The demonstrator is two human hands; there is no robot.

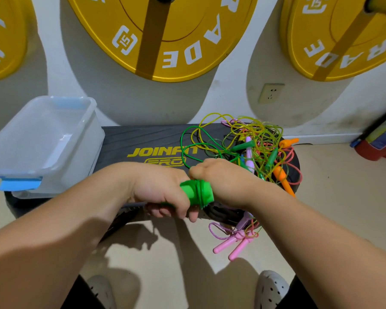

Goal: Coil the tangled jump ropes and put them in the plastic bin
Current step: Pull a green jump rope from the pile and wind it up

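Handles (187,189) of the green rope are lying crosswise, clamped in my left hand (161,192); my right hand (223,177), just beside it, is pinching the green cord (200,195) I am winding round them. Tangle (254,148) is trailing off rightward; plastic bin (65,166) is waiting on my left.

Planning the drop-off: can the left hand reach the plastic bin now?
Probably yes: the plastic bin stands open beside the left hand, nothing between them; that hand grips the green handle.
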